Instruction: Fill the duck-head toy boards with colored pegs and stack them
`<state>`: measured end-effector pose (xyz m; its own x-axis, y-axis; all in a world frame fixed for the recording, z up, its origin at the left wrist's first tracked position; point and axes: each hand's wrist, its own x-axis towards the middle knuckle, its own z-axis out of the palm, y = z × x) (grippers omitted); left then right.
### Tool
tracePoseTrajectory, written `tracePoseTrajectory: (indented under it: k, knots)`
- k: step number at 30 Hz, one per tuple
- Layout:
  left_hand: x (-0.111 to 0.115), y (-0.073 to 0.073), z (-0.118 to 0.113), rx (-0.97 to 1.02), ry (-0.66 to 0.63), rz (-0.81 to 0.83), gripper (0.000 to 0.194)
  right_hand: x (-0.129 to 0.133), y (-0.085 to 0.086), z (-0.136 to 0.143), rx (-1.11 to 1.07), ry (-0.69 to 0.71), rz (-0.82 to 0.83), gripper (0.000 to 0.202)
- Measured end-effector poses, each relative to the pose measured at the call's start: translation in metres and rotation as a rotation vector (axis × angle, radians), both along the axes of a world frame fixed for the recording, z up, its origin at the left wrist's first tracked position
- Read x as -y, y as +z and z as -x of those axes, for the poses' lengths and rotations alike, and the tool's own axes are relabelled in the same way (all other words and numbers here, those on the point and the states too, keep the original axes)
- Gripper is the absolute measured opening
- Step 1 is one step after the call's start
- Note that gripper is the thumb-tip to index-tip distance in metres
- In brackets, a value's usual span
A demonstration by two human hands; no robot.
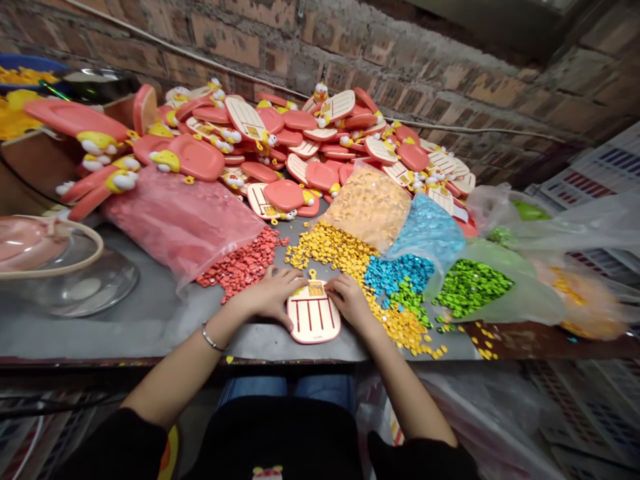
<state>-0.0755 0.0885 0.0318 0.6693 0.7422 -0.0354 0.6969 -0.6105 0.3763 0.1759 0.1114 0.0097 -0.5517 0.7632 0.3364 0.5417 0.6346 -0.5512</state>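
A cream board with a pink rim and dark red slots (315, 319) lies flat on the grey table top near its front edge. My left hand (274, 293) rests at its left side, fingers spread, the thumb by the lower left rim and the fingertips at the upper left. At the upper right corner is my right hand (349, 300), its fingers bent together at the board's edge; anything between them is too small to make out. Red pieces (245, 261) lie beyond my left hand, and yellow pieces (330, 247) spread behind and right of the board.
Pink boards with yellow and white figures (285, 195) are heaped against the brick wall. Open bags, pink (183, 220), orange (373, 203) and blue (430, 223), spill small pieces. Green pieces (470, 288) lie at the right, a clear domed container (75, 280) at the left.
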Motion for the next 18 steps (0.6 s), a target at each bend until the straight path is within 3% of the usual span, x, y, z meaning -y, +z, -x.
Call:
tracePoseTrajectory:
  k: [6,10,14,18]
  knots:
    - [-0.001,0.003,-0.004,-0.013,0.0,0.003,0.085,0.013,0.003,-0.007,-0.027,0.033,0.185,0.009]
    - [-0.003,0.001,-0.002,-0.013,-0.013,0.02,0.084,0.013,0.001,0.02,-0.112,0.057,0.317,0.014]
    - [-0.004,-0.001,-0.002,-0.014,-0.011,0.034,0.085,0.015,0.001,0.051,-0.109,0.094,0.253,0.006]
    - [-0.004,-0.002,-0.002,-0.009,-0.008,0.042,0.082,0.024,0.0,0.059,-0.21,0.07,0.35,0.009]
